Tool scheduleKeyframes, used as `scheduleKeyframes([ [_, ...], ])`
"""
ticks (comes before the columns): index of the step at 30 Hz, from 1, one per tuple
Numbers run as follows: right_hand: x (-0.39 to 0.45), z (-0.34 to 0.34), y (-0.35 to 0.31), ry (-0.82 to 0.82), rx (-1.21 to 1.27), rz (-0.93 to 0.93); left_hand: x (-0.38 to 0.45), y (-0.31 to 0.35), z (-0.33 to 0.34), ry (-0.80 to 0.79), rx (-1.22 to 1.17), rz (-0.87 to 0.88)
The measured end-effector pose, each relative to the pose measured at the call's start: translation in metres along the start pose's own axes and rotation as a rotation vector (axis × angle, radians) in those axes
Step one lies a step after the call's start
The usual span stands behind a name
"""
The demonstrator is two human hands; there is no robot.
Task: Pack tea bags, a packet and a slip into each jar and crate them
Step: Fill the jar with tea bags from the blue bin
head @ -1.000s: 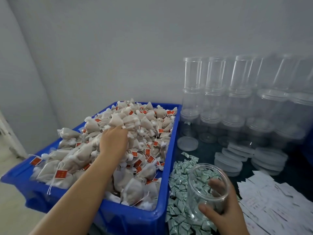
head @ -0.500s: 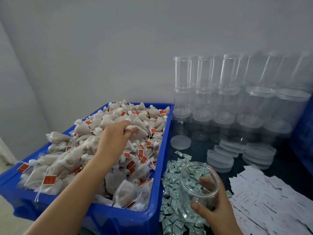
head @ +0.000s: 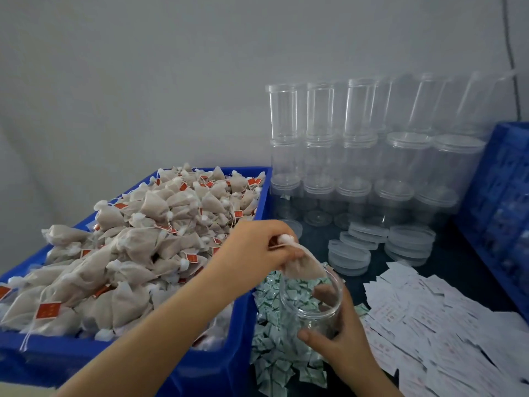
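My left hand [head: 257,247] pinches a beige tea bag [head: 305,266] by its knotted top, and the bag hangs at the mouth of a clear open jar [head: 312,299]. My right hand [head: 340,339] grips that jar from the right and below, above the table. A blue bin [head: 243,333] on the left is heaped with tea bags [head: 137,247] bearing red tags. Small green-and-white packets [head: 274,356] lie in a pile under and beside the jar. White paper slips [head: 435,319] are spread out to the right.
Stacks of empty clear jars [head: 352,156] stand against the back wall, with loose lids [head: 378,247] piled in front of them. A blue crate [head: 498,202] stands at the right edge. The table top is dark.
My left hand has lifted a tea bag out of the bin and carried it right to the jar's mouth. My right hand keeps holding the jar.
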State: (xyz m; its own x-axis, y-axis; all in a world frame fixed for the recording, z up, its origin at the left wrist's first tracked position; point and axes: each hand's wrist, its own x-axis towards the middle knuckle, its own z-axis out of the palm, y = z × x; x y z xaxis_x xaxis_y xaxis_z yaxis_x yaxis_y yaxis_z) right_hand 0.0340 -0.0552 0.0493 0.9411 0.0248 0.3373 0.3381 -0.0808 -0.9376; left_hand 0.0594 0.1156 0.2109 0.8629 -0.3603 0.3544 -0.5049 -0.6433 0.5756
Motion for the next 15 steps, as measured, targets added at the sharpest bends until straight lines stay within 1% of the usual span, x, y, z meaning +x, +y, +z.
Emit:
scheduleKeyframes([
  [5, 0.002, 0.003, -0.005, -0.012, 0.055, -0.024, 0.005, 0.015, 0.02, -0.096, 0.118, 0.042],
  [10, 0.001, 0.002, -0.003, -0.025, 0.077, -0.01, 0.01, 0.024, 0.032, -0.284, 0.429, 0.04],
  [13, 0.001, 0.001, -0.001, -0.015, 0.047, 0.028, 0.01, 0.024, 0.036, -0.387, 0.653, 0.079],
  [15, 0.001, 0.002, -0.002, -0.025, 0.06, 0.047, 0.01, 0.026, 0.039, -0.432, 0.688, 0.088],
])
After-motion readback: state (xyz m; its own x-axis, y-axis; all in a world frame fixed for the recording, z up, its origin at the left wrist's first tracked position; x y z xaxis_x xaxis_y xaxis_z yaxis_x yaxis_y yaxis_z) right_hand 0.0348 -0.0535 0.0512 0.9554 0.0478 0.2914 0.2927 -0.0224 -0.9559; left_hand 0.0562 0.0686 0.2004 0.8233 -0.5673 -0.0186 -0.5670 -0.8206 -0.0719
